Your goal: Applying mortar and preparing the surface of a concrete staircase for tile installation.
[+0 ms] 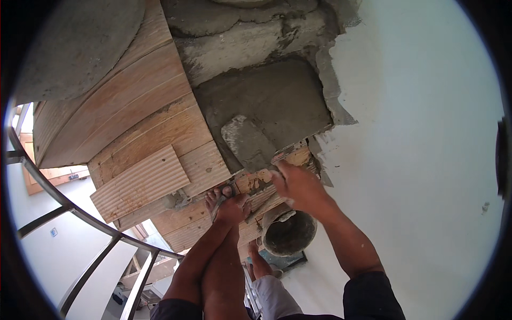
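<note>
My right hand (301, 188) is closed at the near end of a cement-coated trowel (246, 140); the fingers hide its handle. The blade lies flat over smooth, wet grey mortar (282, 93) on a stair tread. My left hand (233, 209) is lowered beside my bare foot (217, 196), and its fingers are mostly hidden, so whether it holds anything cannot be told. Below my right wrist stands a mortar-smeared bucket (288, 234), dark inside.
Ribbed wooden-looking boards (138, 181) line the steps' left side. A curved metal railing (90, 221) runs along the left, with a lower level beyond it. At the right rises a white wall (416, 160), with ragged mortar along its edge. A rough step (240, 48) lies farther up.
</note>
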### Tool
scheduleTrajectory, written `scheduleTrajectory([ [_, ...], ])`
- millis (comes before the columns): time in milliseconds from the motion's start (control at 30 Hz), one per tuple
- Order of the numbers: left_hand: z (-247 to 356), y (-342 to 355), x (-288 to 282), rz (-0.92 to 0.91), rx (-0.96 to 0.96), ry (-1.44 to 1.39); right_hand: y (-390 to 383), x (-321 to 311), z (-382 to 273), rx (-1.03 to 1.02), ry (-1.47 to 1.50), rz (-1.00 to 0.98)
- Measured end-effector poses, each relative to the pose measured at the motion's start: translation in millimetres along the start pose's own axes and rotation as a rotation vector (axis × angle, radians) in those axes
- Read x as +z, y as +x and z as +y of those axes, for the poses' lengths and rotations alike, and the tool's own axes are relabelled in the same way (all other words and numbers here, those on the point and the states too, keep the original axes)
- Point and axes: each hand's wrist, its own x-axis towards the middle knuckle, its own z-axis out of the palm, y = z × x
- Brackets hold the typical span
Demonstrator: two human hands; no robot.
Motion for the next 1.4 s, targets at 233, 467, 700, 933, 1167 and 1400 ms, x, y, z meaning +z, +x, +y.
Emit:
scheduleTrajectory([
  [233, 10, 8, 9, 0.020, 0.022, 0.027, 20, -38, 73, 0.155, -0.415, 0.183],
  [467, -14, 4, 18, -0.023, 0.003, 0.091, 10, -66, 125, 0.188, -0.064, 0.254],
  [700, -6, 6, 7, -0.063, 0.027, 0.063, -67, -30, 116, 0.493, 0.059, 0.235],
  [933, -7, 6, 11, 0.009, 0.059, 0.068, -29, -39, 98, 0.187, -0.075, 0.265],
  [1167, -4, 3, 10, -0.042, 0.023, 0.045, 27, -37, 51, 0.032, -0.209, 0.202],
  [1400, 28, 14, 1, -0.062, -0.030, 0.080, -5, -72, 143, 0.173, -0.155, 0.301],
])
